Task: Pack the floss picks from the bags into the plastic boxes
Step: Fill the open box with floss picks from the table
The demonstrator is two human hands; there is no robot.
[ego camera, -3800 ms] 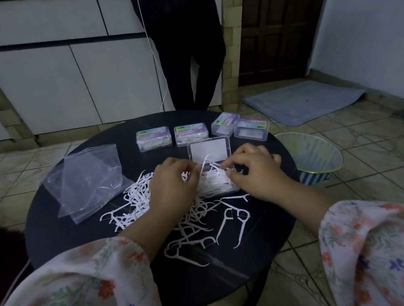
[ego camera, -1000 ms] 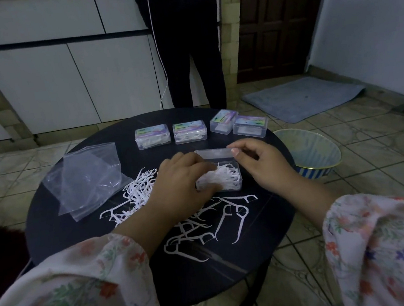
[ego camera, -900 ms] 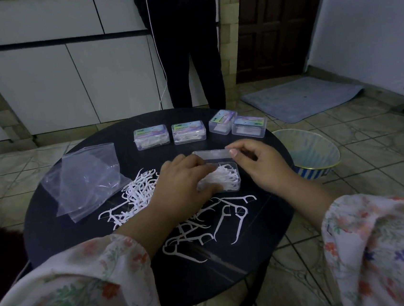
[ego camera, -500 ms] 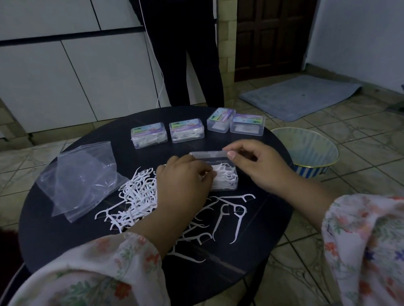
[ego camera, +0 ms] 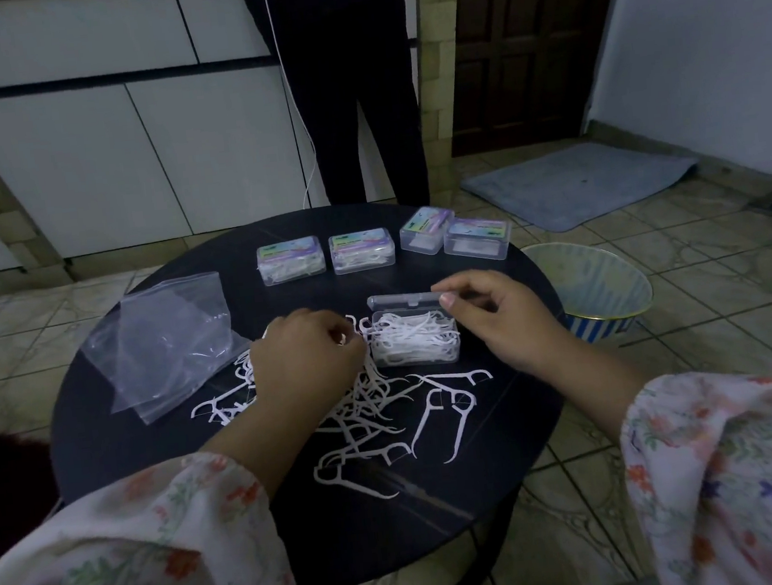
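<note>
- The step in hand seems to be the filling and closing of one open box (ego camera: 415, 342), which sits in the middle of the round table (ego camera: 163, 458) and is heaped with white picks.
- The right hand (ego camera: 496, 314) pinches the far right corner of the raised lid (ego camera: 401, 299) between thumb and fingers.
- The left hand (ego camera: 307, 353) is curled just left of the box; whether it pinches a pick, I cannot tell.
- Many loose floss picks (ego camera: 387, 411) lie on the table near the body, beside the empty bags (ego camera: 165, 339).
- Four closed boxes (ego camera: 384, 247) stand in a row at the far edge.
- Next, I judge, the picks that stick up must be pushed down flat, so the lid can shut.
</note>
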